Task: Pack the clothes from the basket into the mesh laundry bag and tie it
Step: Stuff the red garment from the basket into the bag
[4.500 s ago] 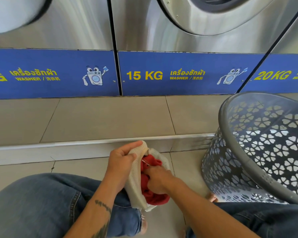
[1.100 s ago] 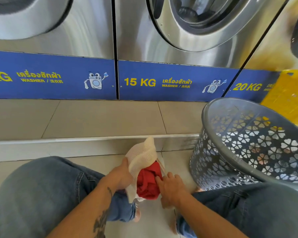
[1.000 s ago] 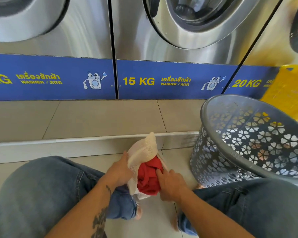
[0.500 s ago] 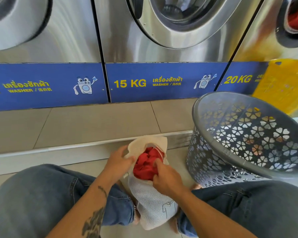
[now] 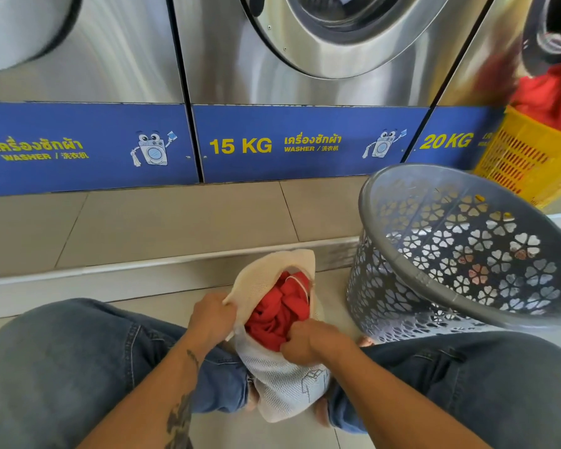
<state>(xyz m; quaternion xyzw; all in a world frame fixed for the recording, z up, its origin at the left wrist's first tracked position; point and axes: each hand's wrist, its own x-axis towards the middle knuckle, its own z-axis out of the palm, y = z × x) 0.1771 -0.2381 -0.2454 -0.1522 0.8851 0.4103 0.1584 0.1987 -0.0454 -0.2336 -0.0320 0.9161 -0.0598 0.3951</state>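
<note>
A white mesh laundry bag point(image 5: 284, 387) stands on the floor between my knees, its mouth open toward me. Red clothes point(image 5: 277, 309) fill the opening. My left hand point(image 5: 212, 317) grips the bag's left rim and holds it up. My right hand point(image 5: 311, 341) is closed on the near right rim, its fingers against the red cloth. A thin drawstring loops across the bag's mouth at the top right. The grey plastic basket point(image 5: 402, 264) with flower cut-outs stands to the right, tilted toward me; nothing shows inside it.
Steel washers with blue panels point(image 5: 305, 144) line the wall behind a raised tiled step point(image 5: 175, 218). A yellow crate point(image 5: 528, 160) with red cloth sits at the far right. My jeans-clad knees flank the bag.
The bag has swung down from hanging sideways to standing upright between my knees, its mouth pulled wider. My right hand moved from pressing the red clothes in to the rim.
</note>
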